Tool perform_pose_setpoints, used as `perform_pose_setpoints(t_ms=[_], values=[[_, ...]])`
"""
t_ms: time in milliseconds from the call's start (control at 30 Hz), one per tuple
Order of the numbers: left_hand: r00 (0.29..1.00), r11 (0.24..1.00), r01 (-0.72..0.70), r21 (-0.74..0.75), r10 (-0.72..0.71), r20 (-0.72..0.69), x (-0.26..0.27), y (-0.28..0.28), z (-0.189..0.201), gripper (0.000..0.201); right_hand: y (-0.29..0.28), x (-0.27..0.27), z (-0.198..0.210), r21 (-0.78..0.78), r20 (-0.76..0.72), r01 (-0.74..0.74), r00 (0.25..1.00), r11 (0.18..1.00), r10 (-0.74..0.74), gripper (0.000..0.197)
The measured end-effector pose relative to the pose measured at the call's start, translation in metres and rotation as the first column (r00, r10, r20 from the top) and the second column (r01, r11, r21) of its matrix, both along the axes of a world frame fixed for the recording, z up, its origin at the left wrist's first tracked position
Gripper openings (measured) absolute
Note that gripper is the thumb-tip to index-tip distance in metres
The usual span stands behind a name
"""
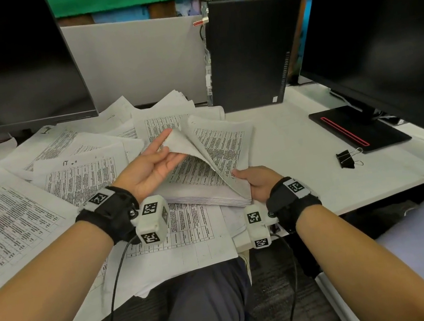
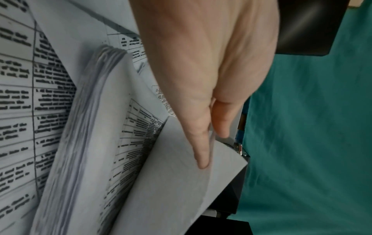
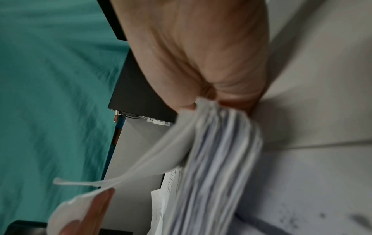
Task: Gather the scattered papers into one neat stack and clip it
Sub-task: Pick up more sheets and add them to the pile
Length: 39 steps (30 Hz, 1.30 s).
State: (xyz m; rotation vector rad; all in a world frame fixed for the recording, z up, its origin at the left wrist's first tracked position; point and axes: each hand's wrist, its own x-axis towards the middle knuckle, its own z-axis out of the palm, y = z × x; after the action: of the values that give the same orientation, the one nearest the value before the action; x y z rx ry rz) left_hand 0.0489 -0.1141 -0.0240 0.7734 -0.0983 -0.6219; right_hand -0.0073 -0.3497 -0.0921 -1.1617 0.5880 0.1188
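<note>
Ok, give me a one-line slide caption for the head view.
Left hand lifts the top sheet off a paper stack steadied by the right hand; binder clip waits nearby.

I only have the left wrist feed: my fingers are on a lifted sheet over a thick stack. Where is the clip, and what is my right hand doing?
Observer: The binder clip lies on the bare desk to the right of the stack, and nothing is touching it.
Operator: And the right hand?
Observer: The right hand grips the stack's near right corner, with the thumb on top.
Operator: Are any papers still outside the stack?
Observer: Yes. Many loose sheets are spread over the desk to the left of the stack, and some lie under it.
</note>
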Motion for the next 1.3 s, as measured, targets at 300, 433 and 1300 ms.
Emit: perform_pose_setpoints(t_ms=[300, 433, 1300], values=[[0.999, 0.736, 0.036, 0.676, -0.045, -0.004, 0.021, 0.0, 0.011, 0.057, -0.003, 0.003, -0.003, 0.069, 0.017, -0.048, 0.999, 0.996, 0.047, 0.037], [0.835, 0.115, -0.388, 0.914, -0.375, 0.402, 0.014, -0.021, 0.017, 0.04, 0.0, 0.003, -0.003, 0.114, 0.064, -0.04, 0.997, 0.993, 0.033, 0.036], [0.525, 0.122, -0.784, 0.609, -0.394, 0.754, 0.018, 0.017, 0.042, 0.062, 0.002, -0.005, 0.005, -0.1, -0.001, -0.053, 0.999, 0.994, 0.053, 0.041]])
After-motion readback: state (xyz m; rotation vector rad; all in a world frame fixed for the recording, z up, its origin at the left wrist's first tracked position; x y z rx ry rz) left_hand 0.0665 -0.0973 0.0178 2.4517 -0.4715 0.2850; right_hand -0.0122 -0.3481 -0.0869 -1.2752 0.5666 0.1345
